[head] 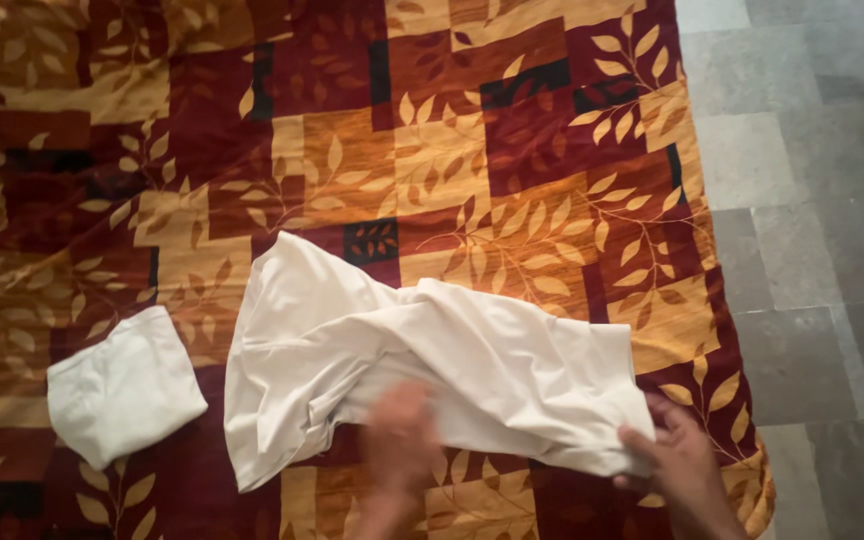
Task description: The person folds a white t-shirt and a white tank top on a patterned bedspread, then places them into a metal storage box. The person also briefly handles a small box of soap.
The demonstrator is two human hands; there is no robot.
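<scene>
The right hand (682, 462) has its grip closed on the right end of a crumpled white garment (432, 370), fingers pinching the cloth's lower right corner close to the right edge of the bed. The left hand (400, 440) is blurred; it lies on the garment's lower edge, near the middle of the bed's near edge, and whether its grip is closed on the cloth or merely pressing it flat cannot be told. The garment is spread loosely across the near part of the bed, wrinkled, with a ridge of folds running from its upper left toward the right hand and a loose flap hanging toward the near edge at its left. Just to its left, apart from it, a folded white cloth (124, 388) lies flat. Both rest on a bedspread (512, 130) patterned in maroon, orange and tan blocks with leaf sprigs. Beyond the bed's right edge is a grey tiled floor (802, 200).
</scene>
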